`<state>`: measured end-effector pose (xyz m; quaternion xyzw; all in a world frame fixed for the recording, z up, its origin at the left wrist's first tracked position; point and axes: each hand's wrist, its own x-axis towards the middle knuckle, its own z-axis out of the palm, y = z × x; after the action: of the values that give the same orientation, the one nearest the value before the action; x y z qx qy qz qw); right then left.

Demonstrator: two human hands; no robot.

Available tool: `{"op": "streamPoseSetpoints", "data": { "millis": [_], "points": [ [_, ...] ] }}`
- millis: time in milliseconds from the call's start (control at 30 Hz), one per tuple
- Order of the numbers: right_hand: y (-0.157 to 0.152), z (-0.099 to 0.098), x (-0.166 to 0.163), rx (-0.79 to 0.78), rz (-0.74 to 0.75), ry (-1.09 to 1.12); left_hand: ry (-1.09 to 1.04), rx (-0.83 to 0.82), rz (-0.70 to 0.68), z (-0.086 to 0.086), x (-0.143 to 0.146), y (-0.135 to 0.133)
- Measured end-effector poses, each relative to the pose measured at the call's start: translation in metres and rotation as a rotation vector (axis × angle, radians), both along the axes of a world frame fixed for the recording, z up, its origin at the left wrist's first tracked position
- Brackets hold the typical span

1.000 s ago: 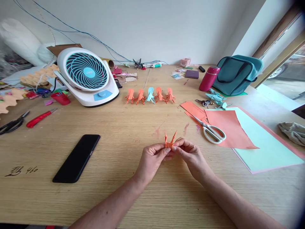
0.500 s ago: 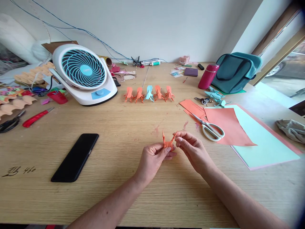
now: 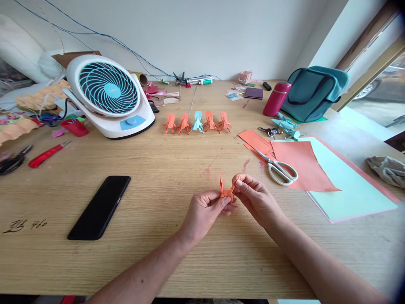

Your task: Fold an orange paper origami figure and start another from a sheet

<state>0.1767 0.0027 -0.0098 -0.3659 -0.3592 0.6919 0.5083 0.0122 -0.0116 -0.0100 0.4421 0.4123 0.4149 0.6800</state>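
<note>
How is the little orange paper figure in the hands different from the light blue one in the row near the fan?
The orange figure is pinched between the left hand and right hand, while the blue figure stands untouched on the table. One is orange, the other light blue. The orange one shows two thin upright points; the blue one shows splayed legs. Both are small folded paper.

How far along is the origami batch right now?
Done: five folded figures stand in a row mid-table, four orange and one blue. In hand: the left hand pinches a small orange figure while the right hand works one of its points. Left: orange sheets and a pale green sheet lie uncut beside the scissors, so more could follow.
</note>
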Motion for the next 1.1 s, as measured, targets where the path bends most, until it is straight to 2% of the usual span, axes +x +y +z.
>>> {"op": "streamPoseSetpoints", "data": {
  "millis": [367, 533, 733, 833, 1100],
  "points": [
    [0.002, 0.002, -0.002, -0.022, -0.112, -0.015, 0.039, -0.016, -0.018, 0.003, 0.001, -0.001],
    [0.002, 0.000, 0.001, 0.004, -0.087, -0.001, 0.022, -0.020, -0.032, 0.003, 0.001, -0.001],
    [0.002, -0.004, 0.002, 0.114, -0.099, -0.033, 0.021, -0.039, -0.041, 0.003, 0.001, -0.002],
    [0.001, -0.003, 0.001, 0.101, -0.074, -0.059, 0.024, -0.048, -0.027, 0.004, 0.000, -0.002],
    [-0.005, -0.003, -0.009, 0.178, -0.080, -0.358, 0.000, -0.005, 0.062, 0.000, -0.002, 0.004]
  ]
}}
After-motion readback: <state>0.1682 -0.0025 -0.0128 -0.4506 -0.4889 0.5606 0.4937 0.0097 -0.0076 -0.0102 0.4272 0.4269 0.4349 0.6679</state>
